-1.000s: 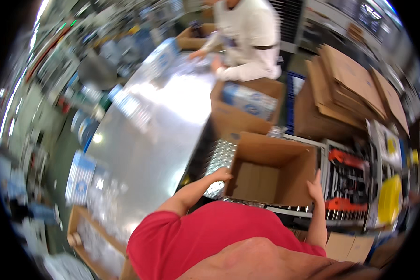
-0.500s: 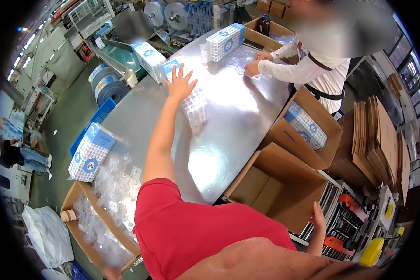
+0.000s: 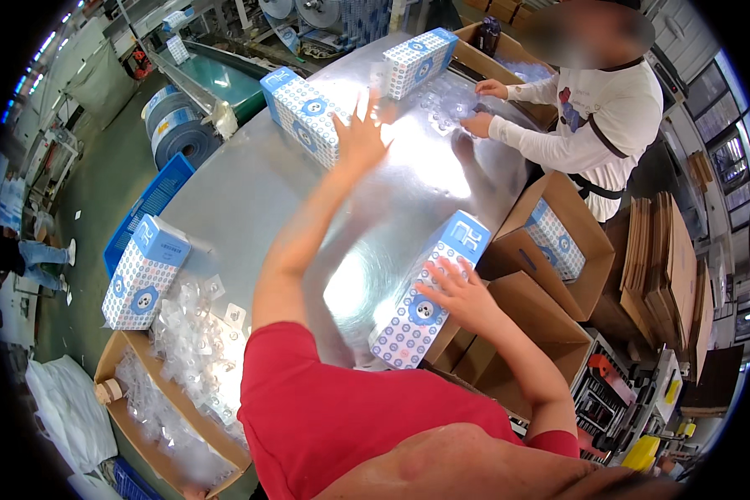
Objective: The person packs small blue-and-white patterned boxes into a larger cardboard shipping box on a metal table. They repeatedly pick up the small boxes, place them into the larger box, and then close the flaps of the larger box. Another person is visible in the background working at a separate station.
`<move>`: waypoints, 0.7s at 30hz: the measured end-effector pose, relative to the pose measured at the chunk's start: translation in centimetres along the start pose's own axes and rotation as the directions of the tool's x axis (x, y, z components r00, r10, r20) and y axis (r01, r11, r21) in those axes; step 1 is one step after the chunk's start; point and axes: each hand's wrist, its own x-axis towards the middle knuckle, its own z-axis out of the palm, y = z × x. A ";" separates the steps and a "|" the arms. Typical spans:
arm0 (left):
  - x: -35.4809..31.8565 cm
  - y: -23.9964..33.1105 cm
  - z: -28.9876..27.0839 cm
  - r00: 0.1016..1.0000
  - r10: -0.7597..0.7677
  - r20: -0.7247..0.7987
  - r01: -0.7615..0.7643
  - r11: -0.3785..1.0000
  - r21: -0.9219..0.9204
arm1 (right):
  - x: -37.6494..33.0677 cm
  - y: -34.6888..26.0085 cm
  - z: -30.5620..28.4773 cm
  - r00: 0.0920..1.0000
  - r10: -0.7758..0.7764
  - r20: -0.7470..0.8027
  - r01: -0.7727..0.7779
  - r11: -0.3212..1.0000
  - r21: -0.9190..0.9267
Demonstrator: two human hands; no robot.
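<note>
My left hand (image 3: 362, 140) is stretched out over the metal table (image 3: 250, 212), fingers spread and a little blurred, holding nothing. Beside it a blue-and-white patterned pack (image 3: 300, 115) lies on the far left of the table. My right hand (image 3: 458, 292) rests with spread fingers on another such pack (image 3: 421, 310), which lies slanted along the table's near right edge. Right beside that pack, an open cardboard box (image 3: 525, 321) stands below my right forearm.
A co-worker (image 3: 600, 117) handles clear plastic pieces (image 3: 443, 107) across the table, near a third pack (image 3: 419, 62). Another box (image 3: 558, 237) holds a pack. At left are an upright pack (image 3: 146, 275), clear plastic parts (image 3: 196, 350) and a blue crate (image 3: 148, 204).
A pack from beneath my left hand has come across the table to the near right edge. My right hand has moved from the box's rim onto it. My left hand has shifted right.
</note>
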 end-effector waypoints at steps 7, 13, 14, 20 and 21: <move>-0.8 -9.3 4.3 0.863 -0.126 0.489 0.214 0.969 -0.127 | 3.2 0.3 1.4 0.995 -0.091 0.031 0.086 0.987 0.137; -14.0 -1.9 -10.5 0.768 0.458 0.447 -0.103 0.778 -0.620 | 3.0 3.0 2.9 0.970 -0.229 -0.075 0.229 0.973 -0.014; -14.6 -2.2 -12.2 0.827 0.379 0.416 -0.073 0.804 -0.590 | 3.3 2.7 2.6 0.974 -0.222 -0.051 0.225 0.972 0.064; -10.6 3.8 -14.4 0.960 0.132 0.248 -0.018 0.911 -0.412 | 2.0 -1.5 0.8 0.990 -0.141 0.026 0.134 0.976 0.170; -10.3 5.8 -12.9 0.952 0.164 0.259 -0.071 0.940 -0.334 | 1.0 -2.0 0.3 0.991 -0.125 -0.047 0.130 0.980 0.152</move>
